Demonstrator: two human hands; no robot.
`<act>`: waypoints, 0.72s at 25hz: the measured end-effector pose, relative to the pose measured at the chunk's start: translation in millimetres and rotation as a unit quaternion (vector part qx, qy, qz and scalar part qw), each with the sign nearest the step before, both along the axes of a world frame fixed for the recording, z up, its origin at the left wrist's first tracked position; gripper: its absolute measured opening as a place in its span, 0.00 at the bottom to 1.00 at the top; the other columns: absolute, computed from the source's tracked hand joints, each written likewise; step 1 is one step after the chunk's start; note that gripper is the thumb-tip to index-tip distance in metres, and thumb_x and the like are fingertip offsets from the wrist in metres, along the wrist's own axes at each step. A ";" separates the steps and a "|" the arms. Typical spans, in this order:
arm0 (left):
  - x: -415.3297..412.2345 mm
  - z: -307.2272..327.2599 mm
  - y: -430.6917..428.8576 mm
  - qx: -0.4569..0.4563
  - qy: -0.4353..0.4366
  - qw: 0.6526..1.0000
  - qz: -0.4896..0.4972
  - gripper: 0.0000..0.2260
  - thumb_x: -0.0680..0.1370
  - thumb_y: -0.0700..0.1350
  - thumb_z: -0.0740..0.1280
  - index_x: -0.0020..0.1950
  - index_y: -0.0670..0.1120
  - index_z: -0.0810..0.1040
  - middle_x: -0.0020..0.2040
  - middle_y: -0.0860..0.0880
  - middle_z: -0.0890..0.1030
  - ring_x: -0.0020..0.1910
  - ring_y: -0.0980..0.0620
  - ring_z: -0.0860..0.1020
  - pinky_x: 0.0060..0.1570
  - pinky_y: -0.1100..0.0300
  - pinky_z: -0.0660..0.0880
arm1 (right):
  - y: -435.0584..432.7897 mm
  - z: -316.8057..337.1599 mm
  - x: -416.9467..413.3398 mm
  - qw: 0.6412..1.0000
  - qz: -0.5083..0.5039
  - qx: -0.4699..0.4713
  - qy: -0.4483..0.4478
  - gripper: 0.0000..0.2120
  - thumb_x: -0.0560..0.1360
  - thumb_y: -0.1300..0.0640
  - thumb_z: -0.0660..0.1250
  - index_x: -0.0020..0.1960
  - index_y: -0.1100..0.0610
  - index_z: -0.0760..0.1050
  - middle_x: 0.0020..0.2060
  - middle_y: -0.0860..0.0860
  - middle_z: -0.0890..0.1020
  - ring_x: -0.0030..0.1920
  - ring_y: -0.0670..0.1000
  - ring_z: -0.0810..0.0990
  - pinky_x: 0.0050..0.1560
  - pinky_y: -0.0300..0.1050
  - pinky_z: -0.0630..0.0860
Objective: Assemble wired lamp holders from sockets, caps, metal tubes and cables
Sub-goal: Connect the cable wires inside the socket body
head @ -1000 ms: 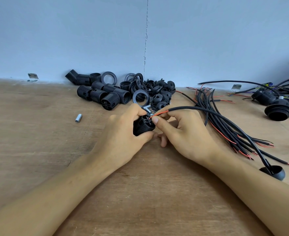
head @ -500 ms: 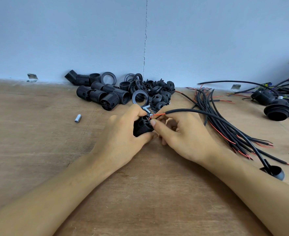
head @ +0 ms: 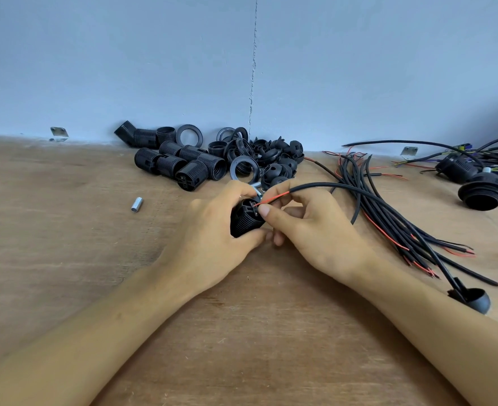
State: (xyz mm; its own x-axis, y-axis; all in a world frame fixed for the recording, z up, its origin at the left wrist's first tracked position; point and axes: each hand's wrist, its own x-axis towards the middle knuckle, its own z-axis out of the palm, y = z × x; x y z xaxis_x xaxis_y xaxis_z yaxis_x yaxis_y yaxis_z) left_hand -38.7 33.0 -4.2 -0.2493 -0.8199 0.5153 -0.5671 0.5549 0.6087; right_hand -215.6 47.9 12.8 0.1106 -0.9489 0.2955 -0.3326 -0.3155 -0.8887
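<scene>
- Your left hand (head: 209, 230) grips the black ribbed plastic socket (head: 246, 222); steady it.
- Your right hand (head: 309, 227) pinches the thin red wire (head: 271, 198); feed it straight in.

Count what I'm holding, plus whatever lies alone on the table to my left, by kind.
Socket gripped in the left hand: 1
Cable pinched by the right hand: 1
Cap at that cable's far end: 1
Metal tube lying alone: 1
Total: 4
</scene>
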 end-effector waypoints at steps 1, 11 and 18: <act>1.8 2.1 0.1 0.010 0.001 1.000 -0.005 0.18 0.71 0.53 0.79 0.58 0.58 0.78 0.46 0.58 0.85 0.46 0.61 0.83 0.47 0.58 0.80 | -0.7 0.7 -0.9 1.000 0.001 0.001 0.011 0.02 0.79 0.61 0.69 0.50 0.55 0.78 0.32 0.50 0.82 0.31 0.50 0.82 0.38 0.42 0.78; 5.5 29.1 -3.1 0.107 0.066 0.992 0.004 0.04 0.77 0.48 0.73 0.45 0.57 0.87 0.43 0.60 0.86 0.46 0.58 0.85 0.54 0.50 0.81 | -7.5 9.3 -16.5 0.995 -0.015 0.012 0.098 0.05 0.78 0.53 0.71 0.46 0.54 0.82 0.32 0.54 0.84 0.35 0.54 0.85 0.48 0.56 0.81; 3.5 34.4 -4.5 0.096 0.023 0.995 0.023 0.07 0.76 0.51 0.73 0.39 0.61 0.85 0.39 0.57 0.86 0.41 0.55 0.83 0.43 0.64 0.79 | -9.3 8.9 -13.1 0.992 0.010 -0.015 0.126 0.05 0.79 0.54 0.70 0.47 0.55 0.81 0.33 0.53 0.84 0.32 0.50 0.85 0.44 0.49 0.82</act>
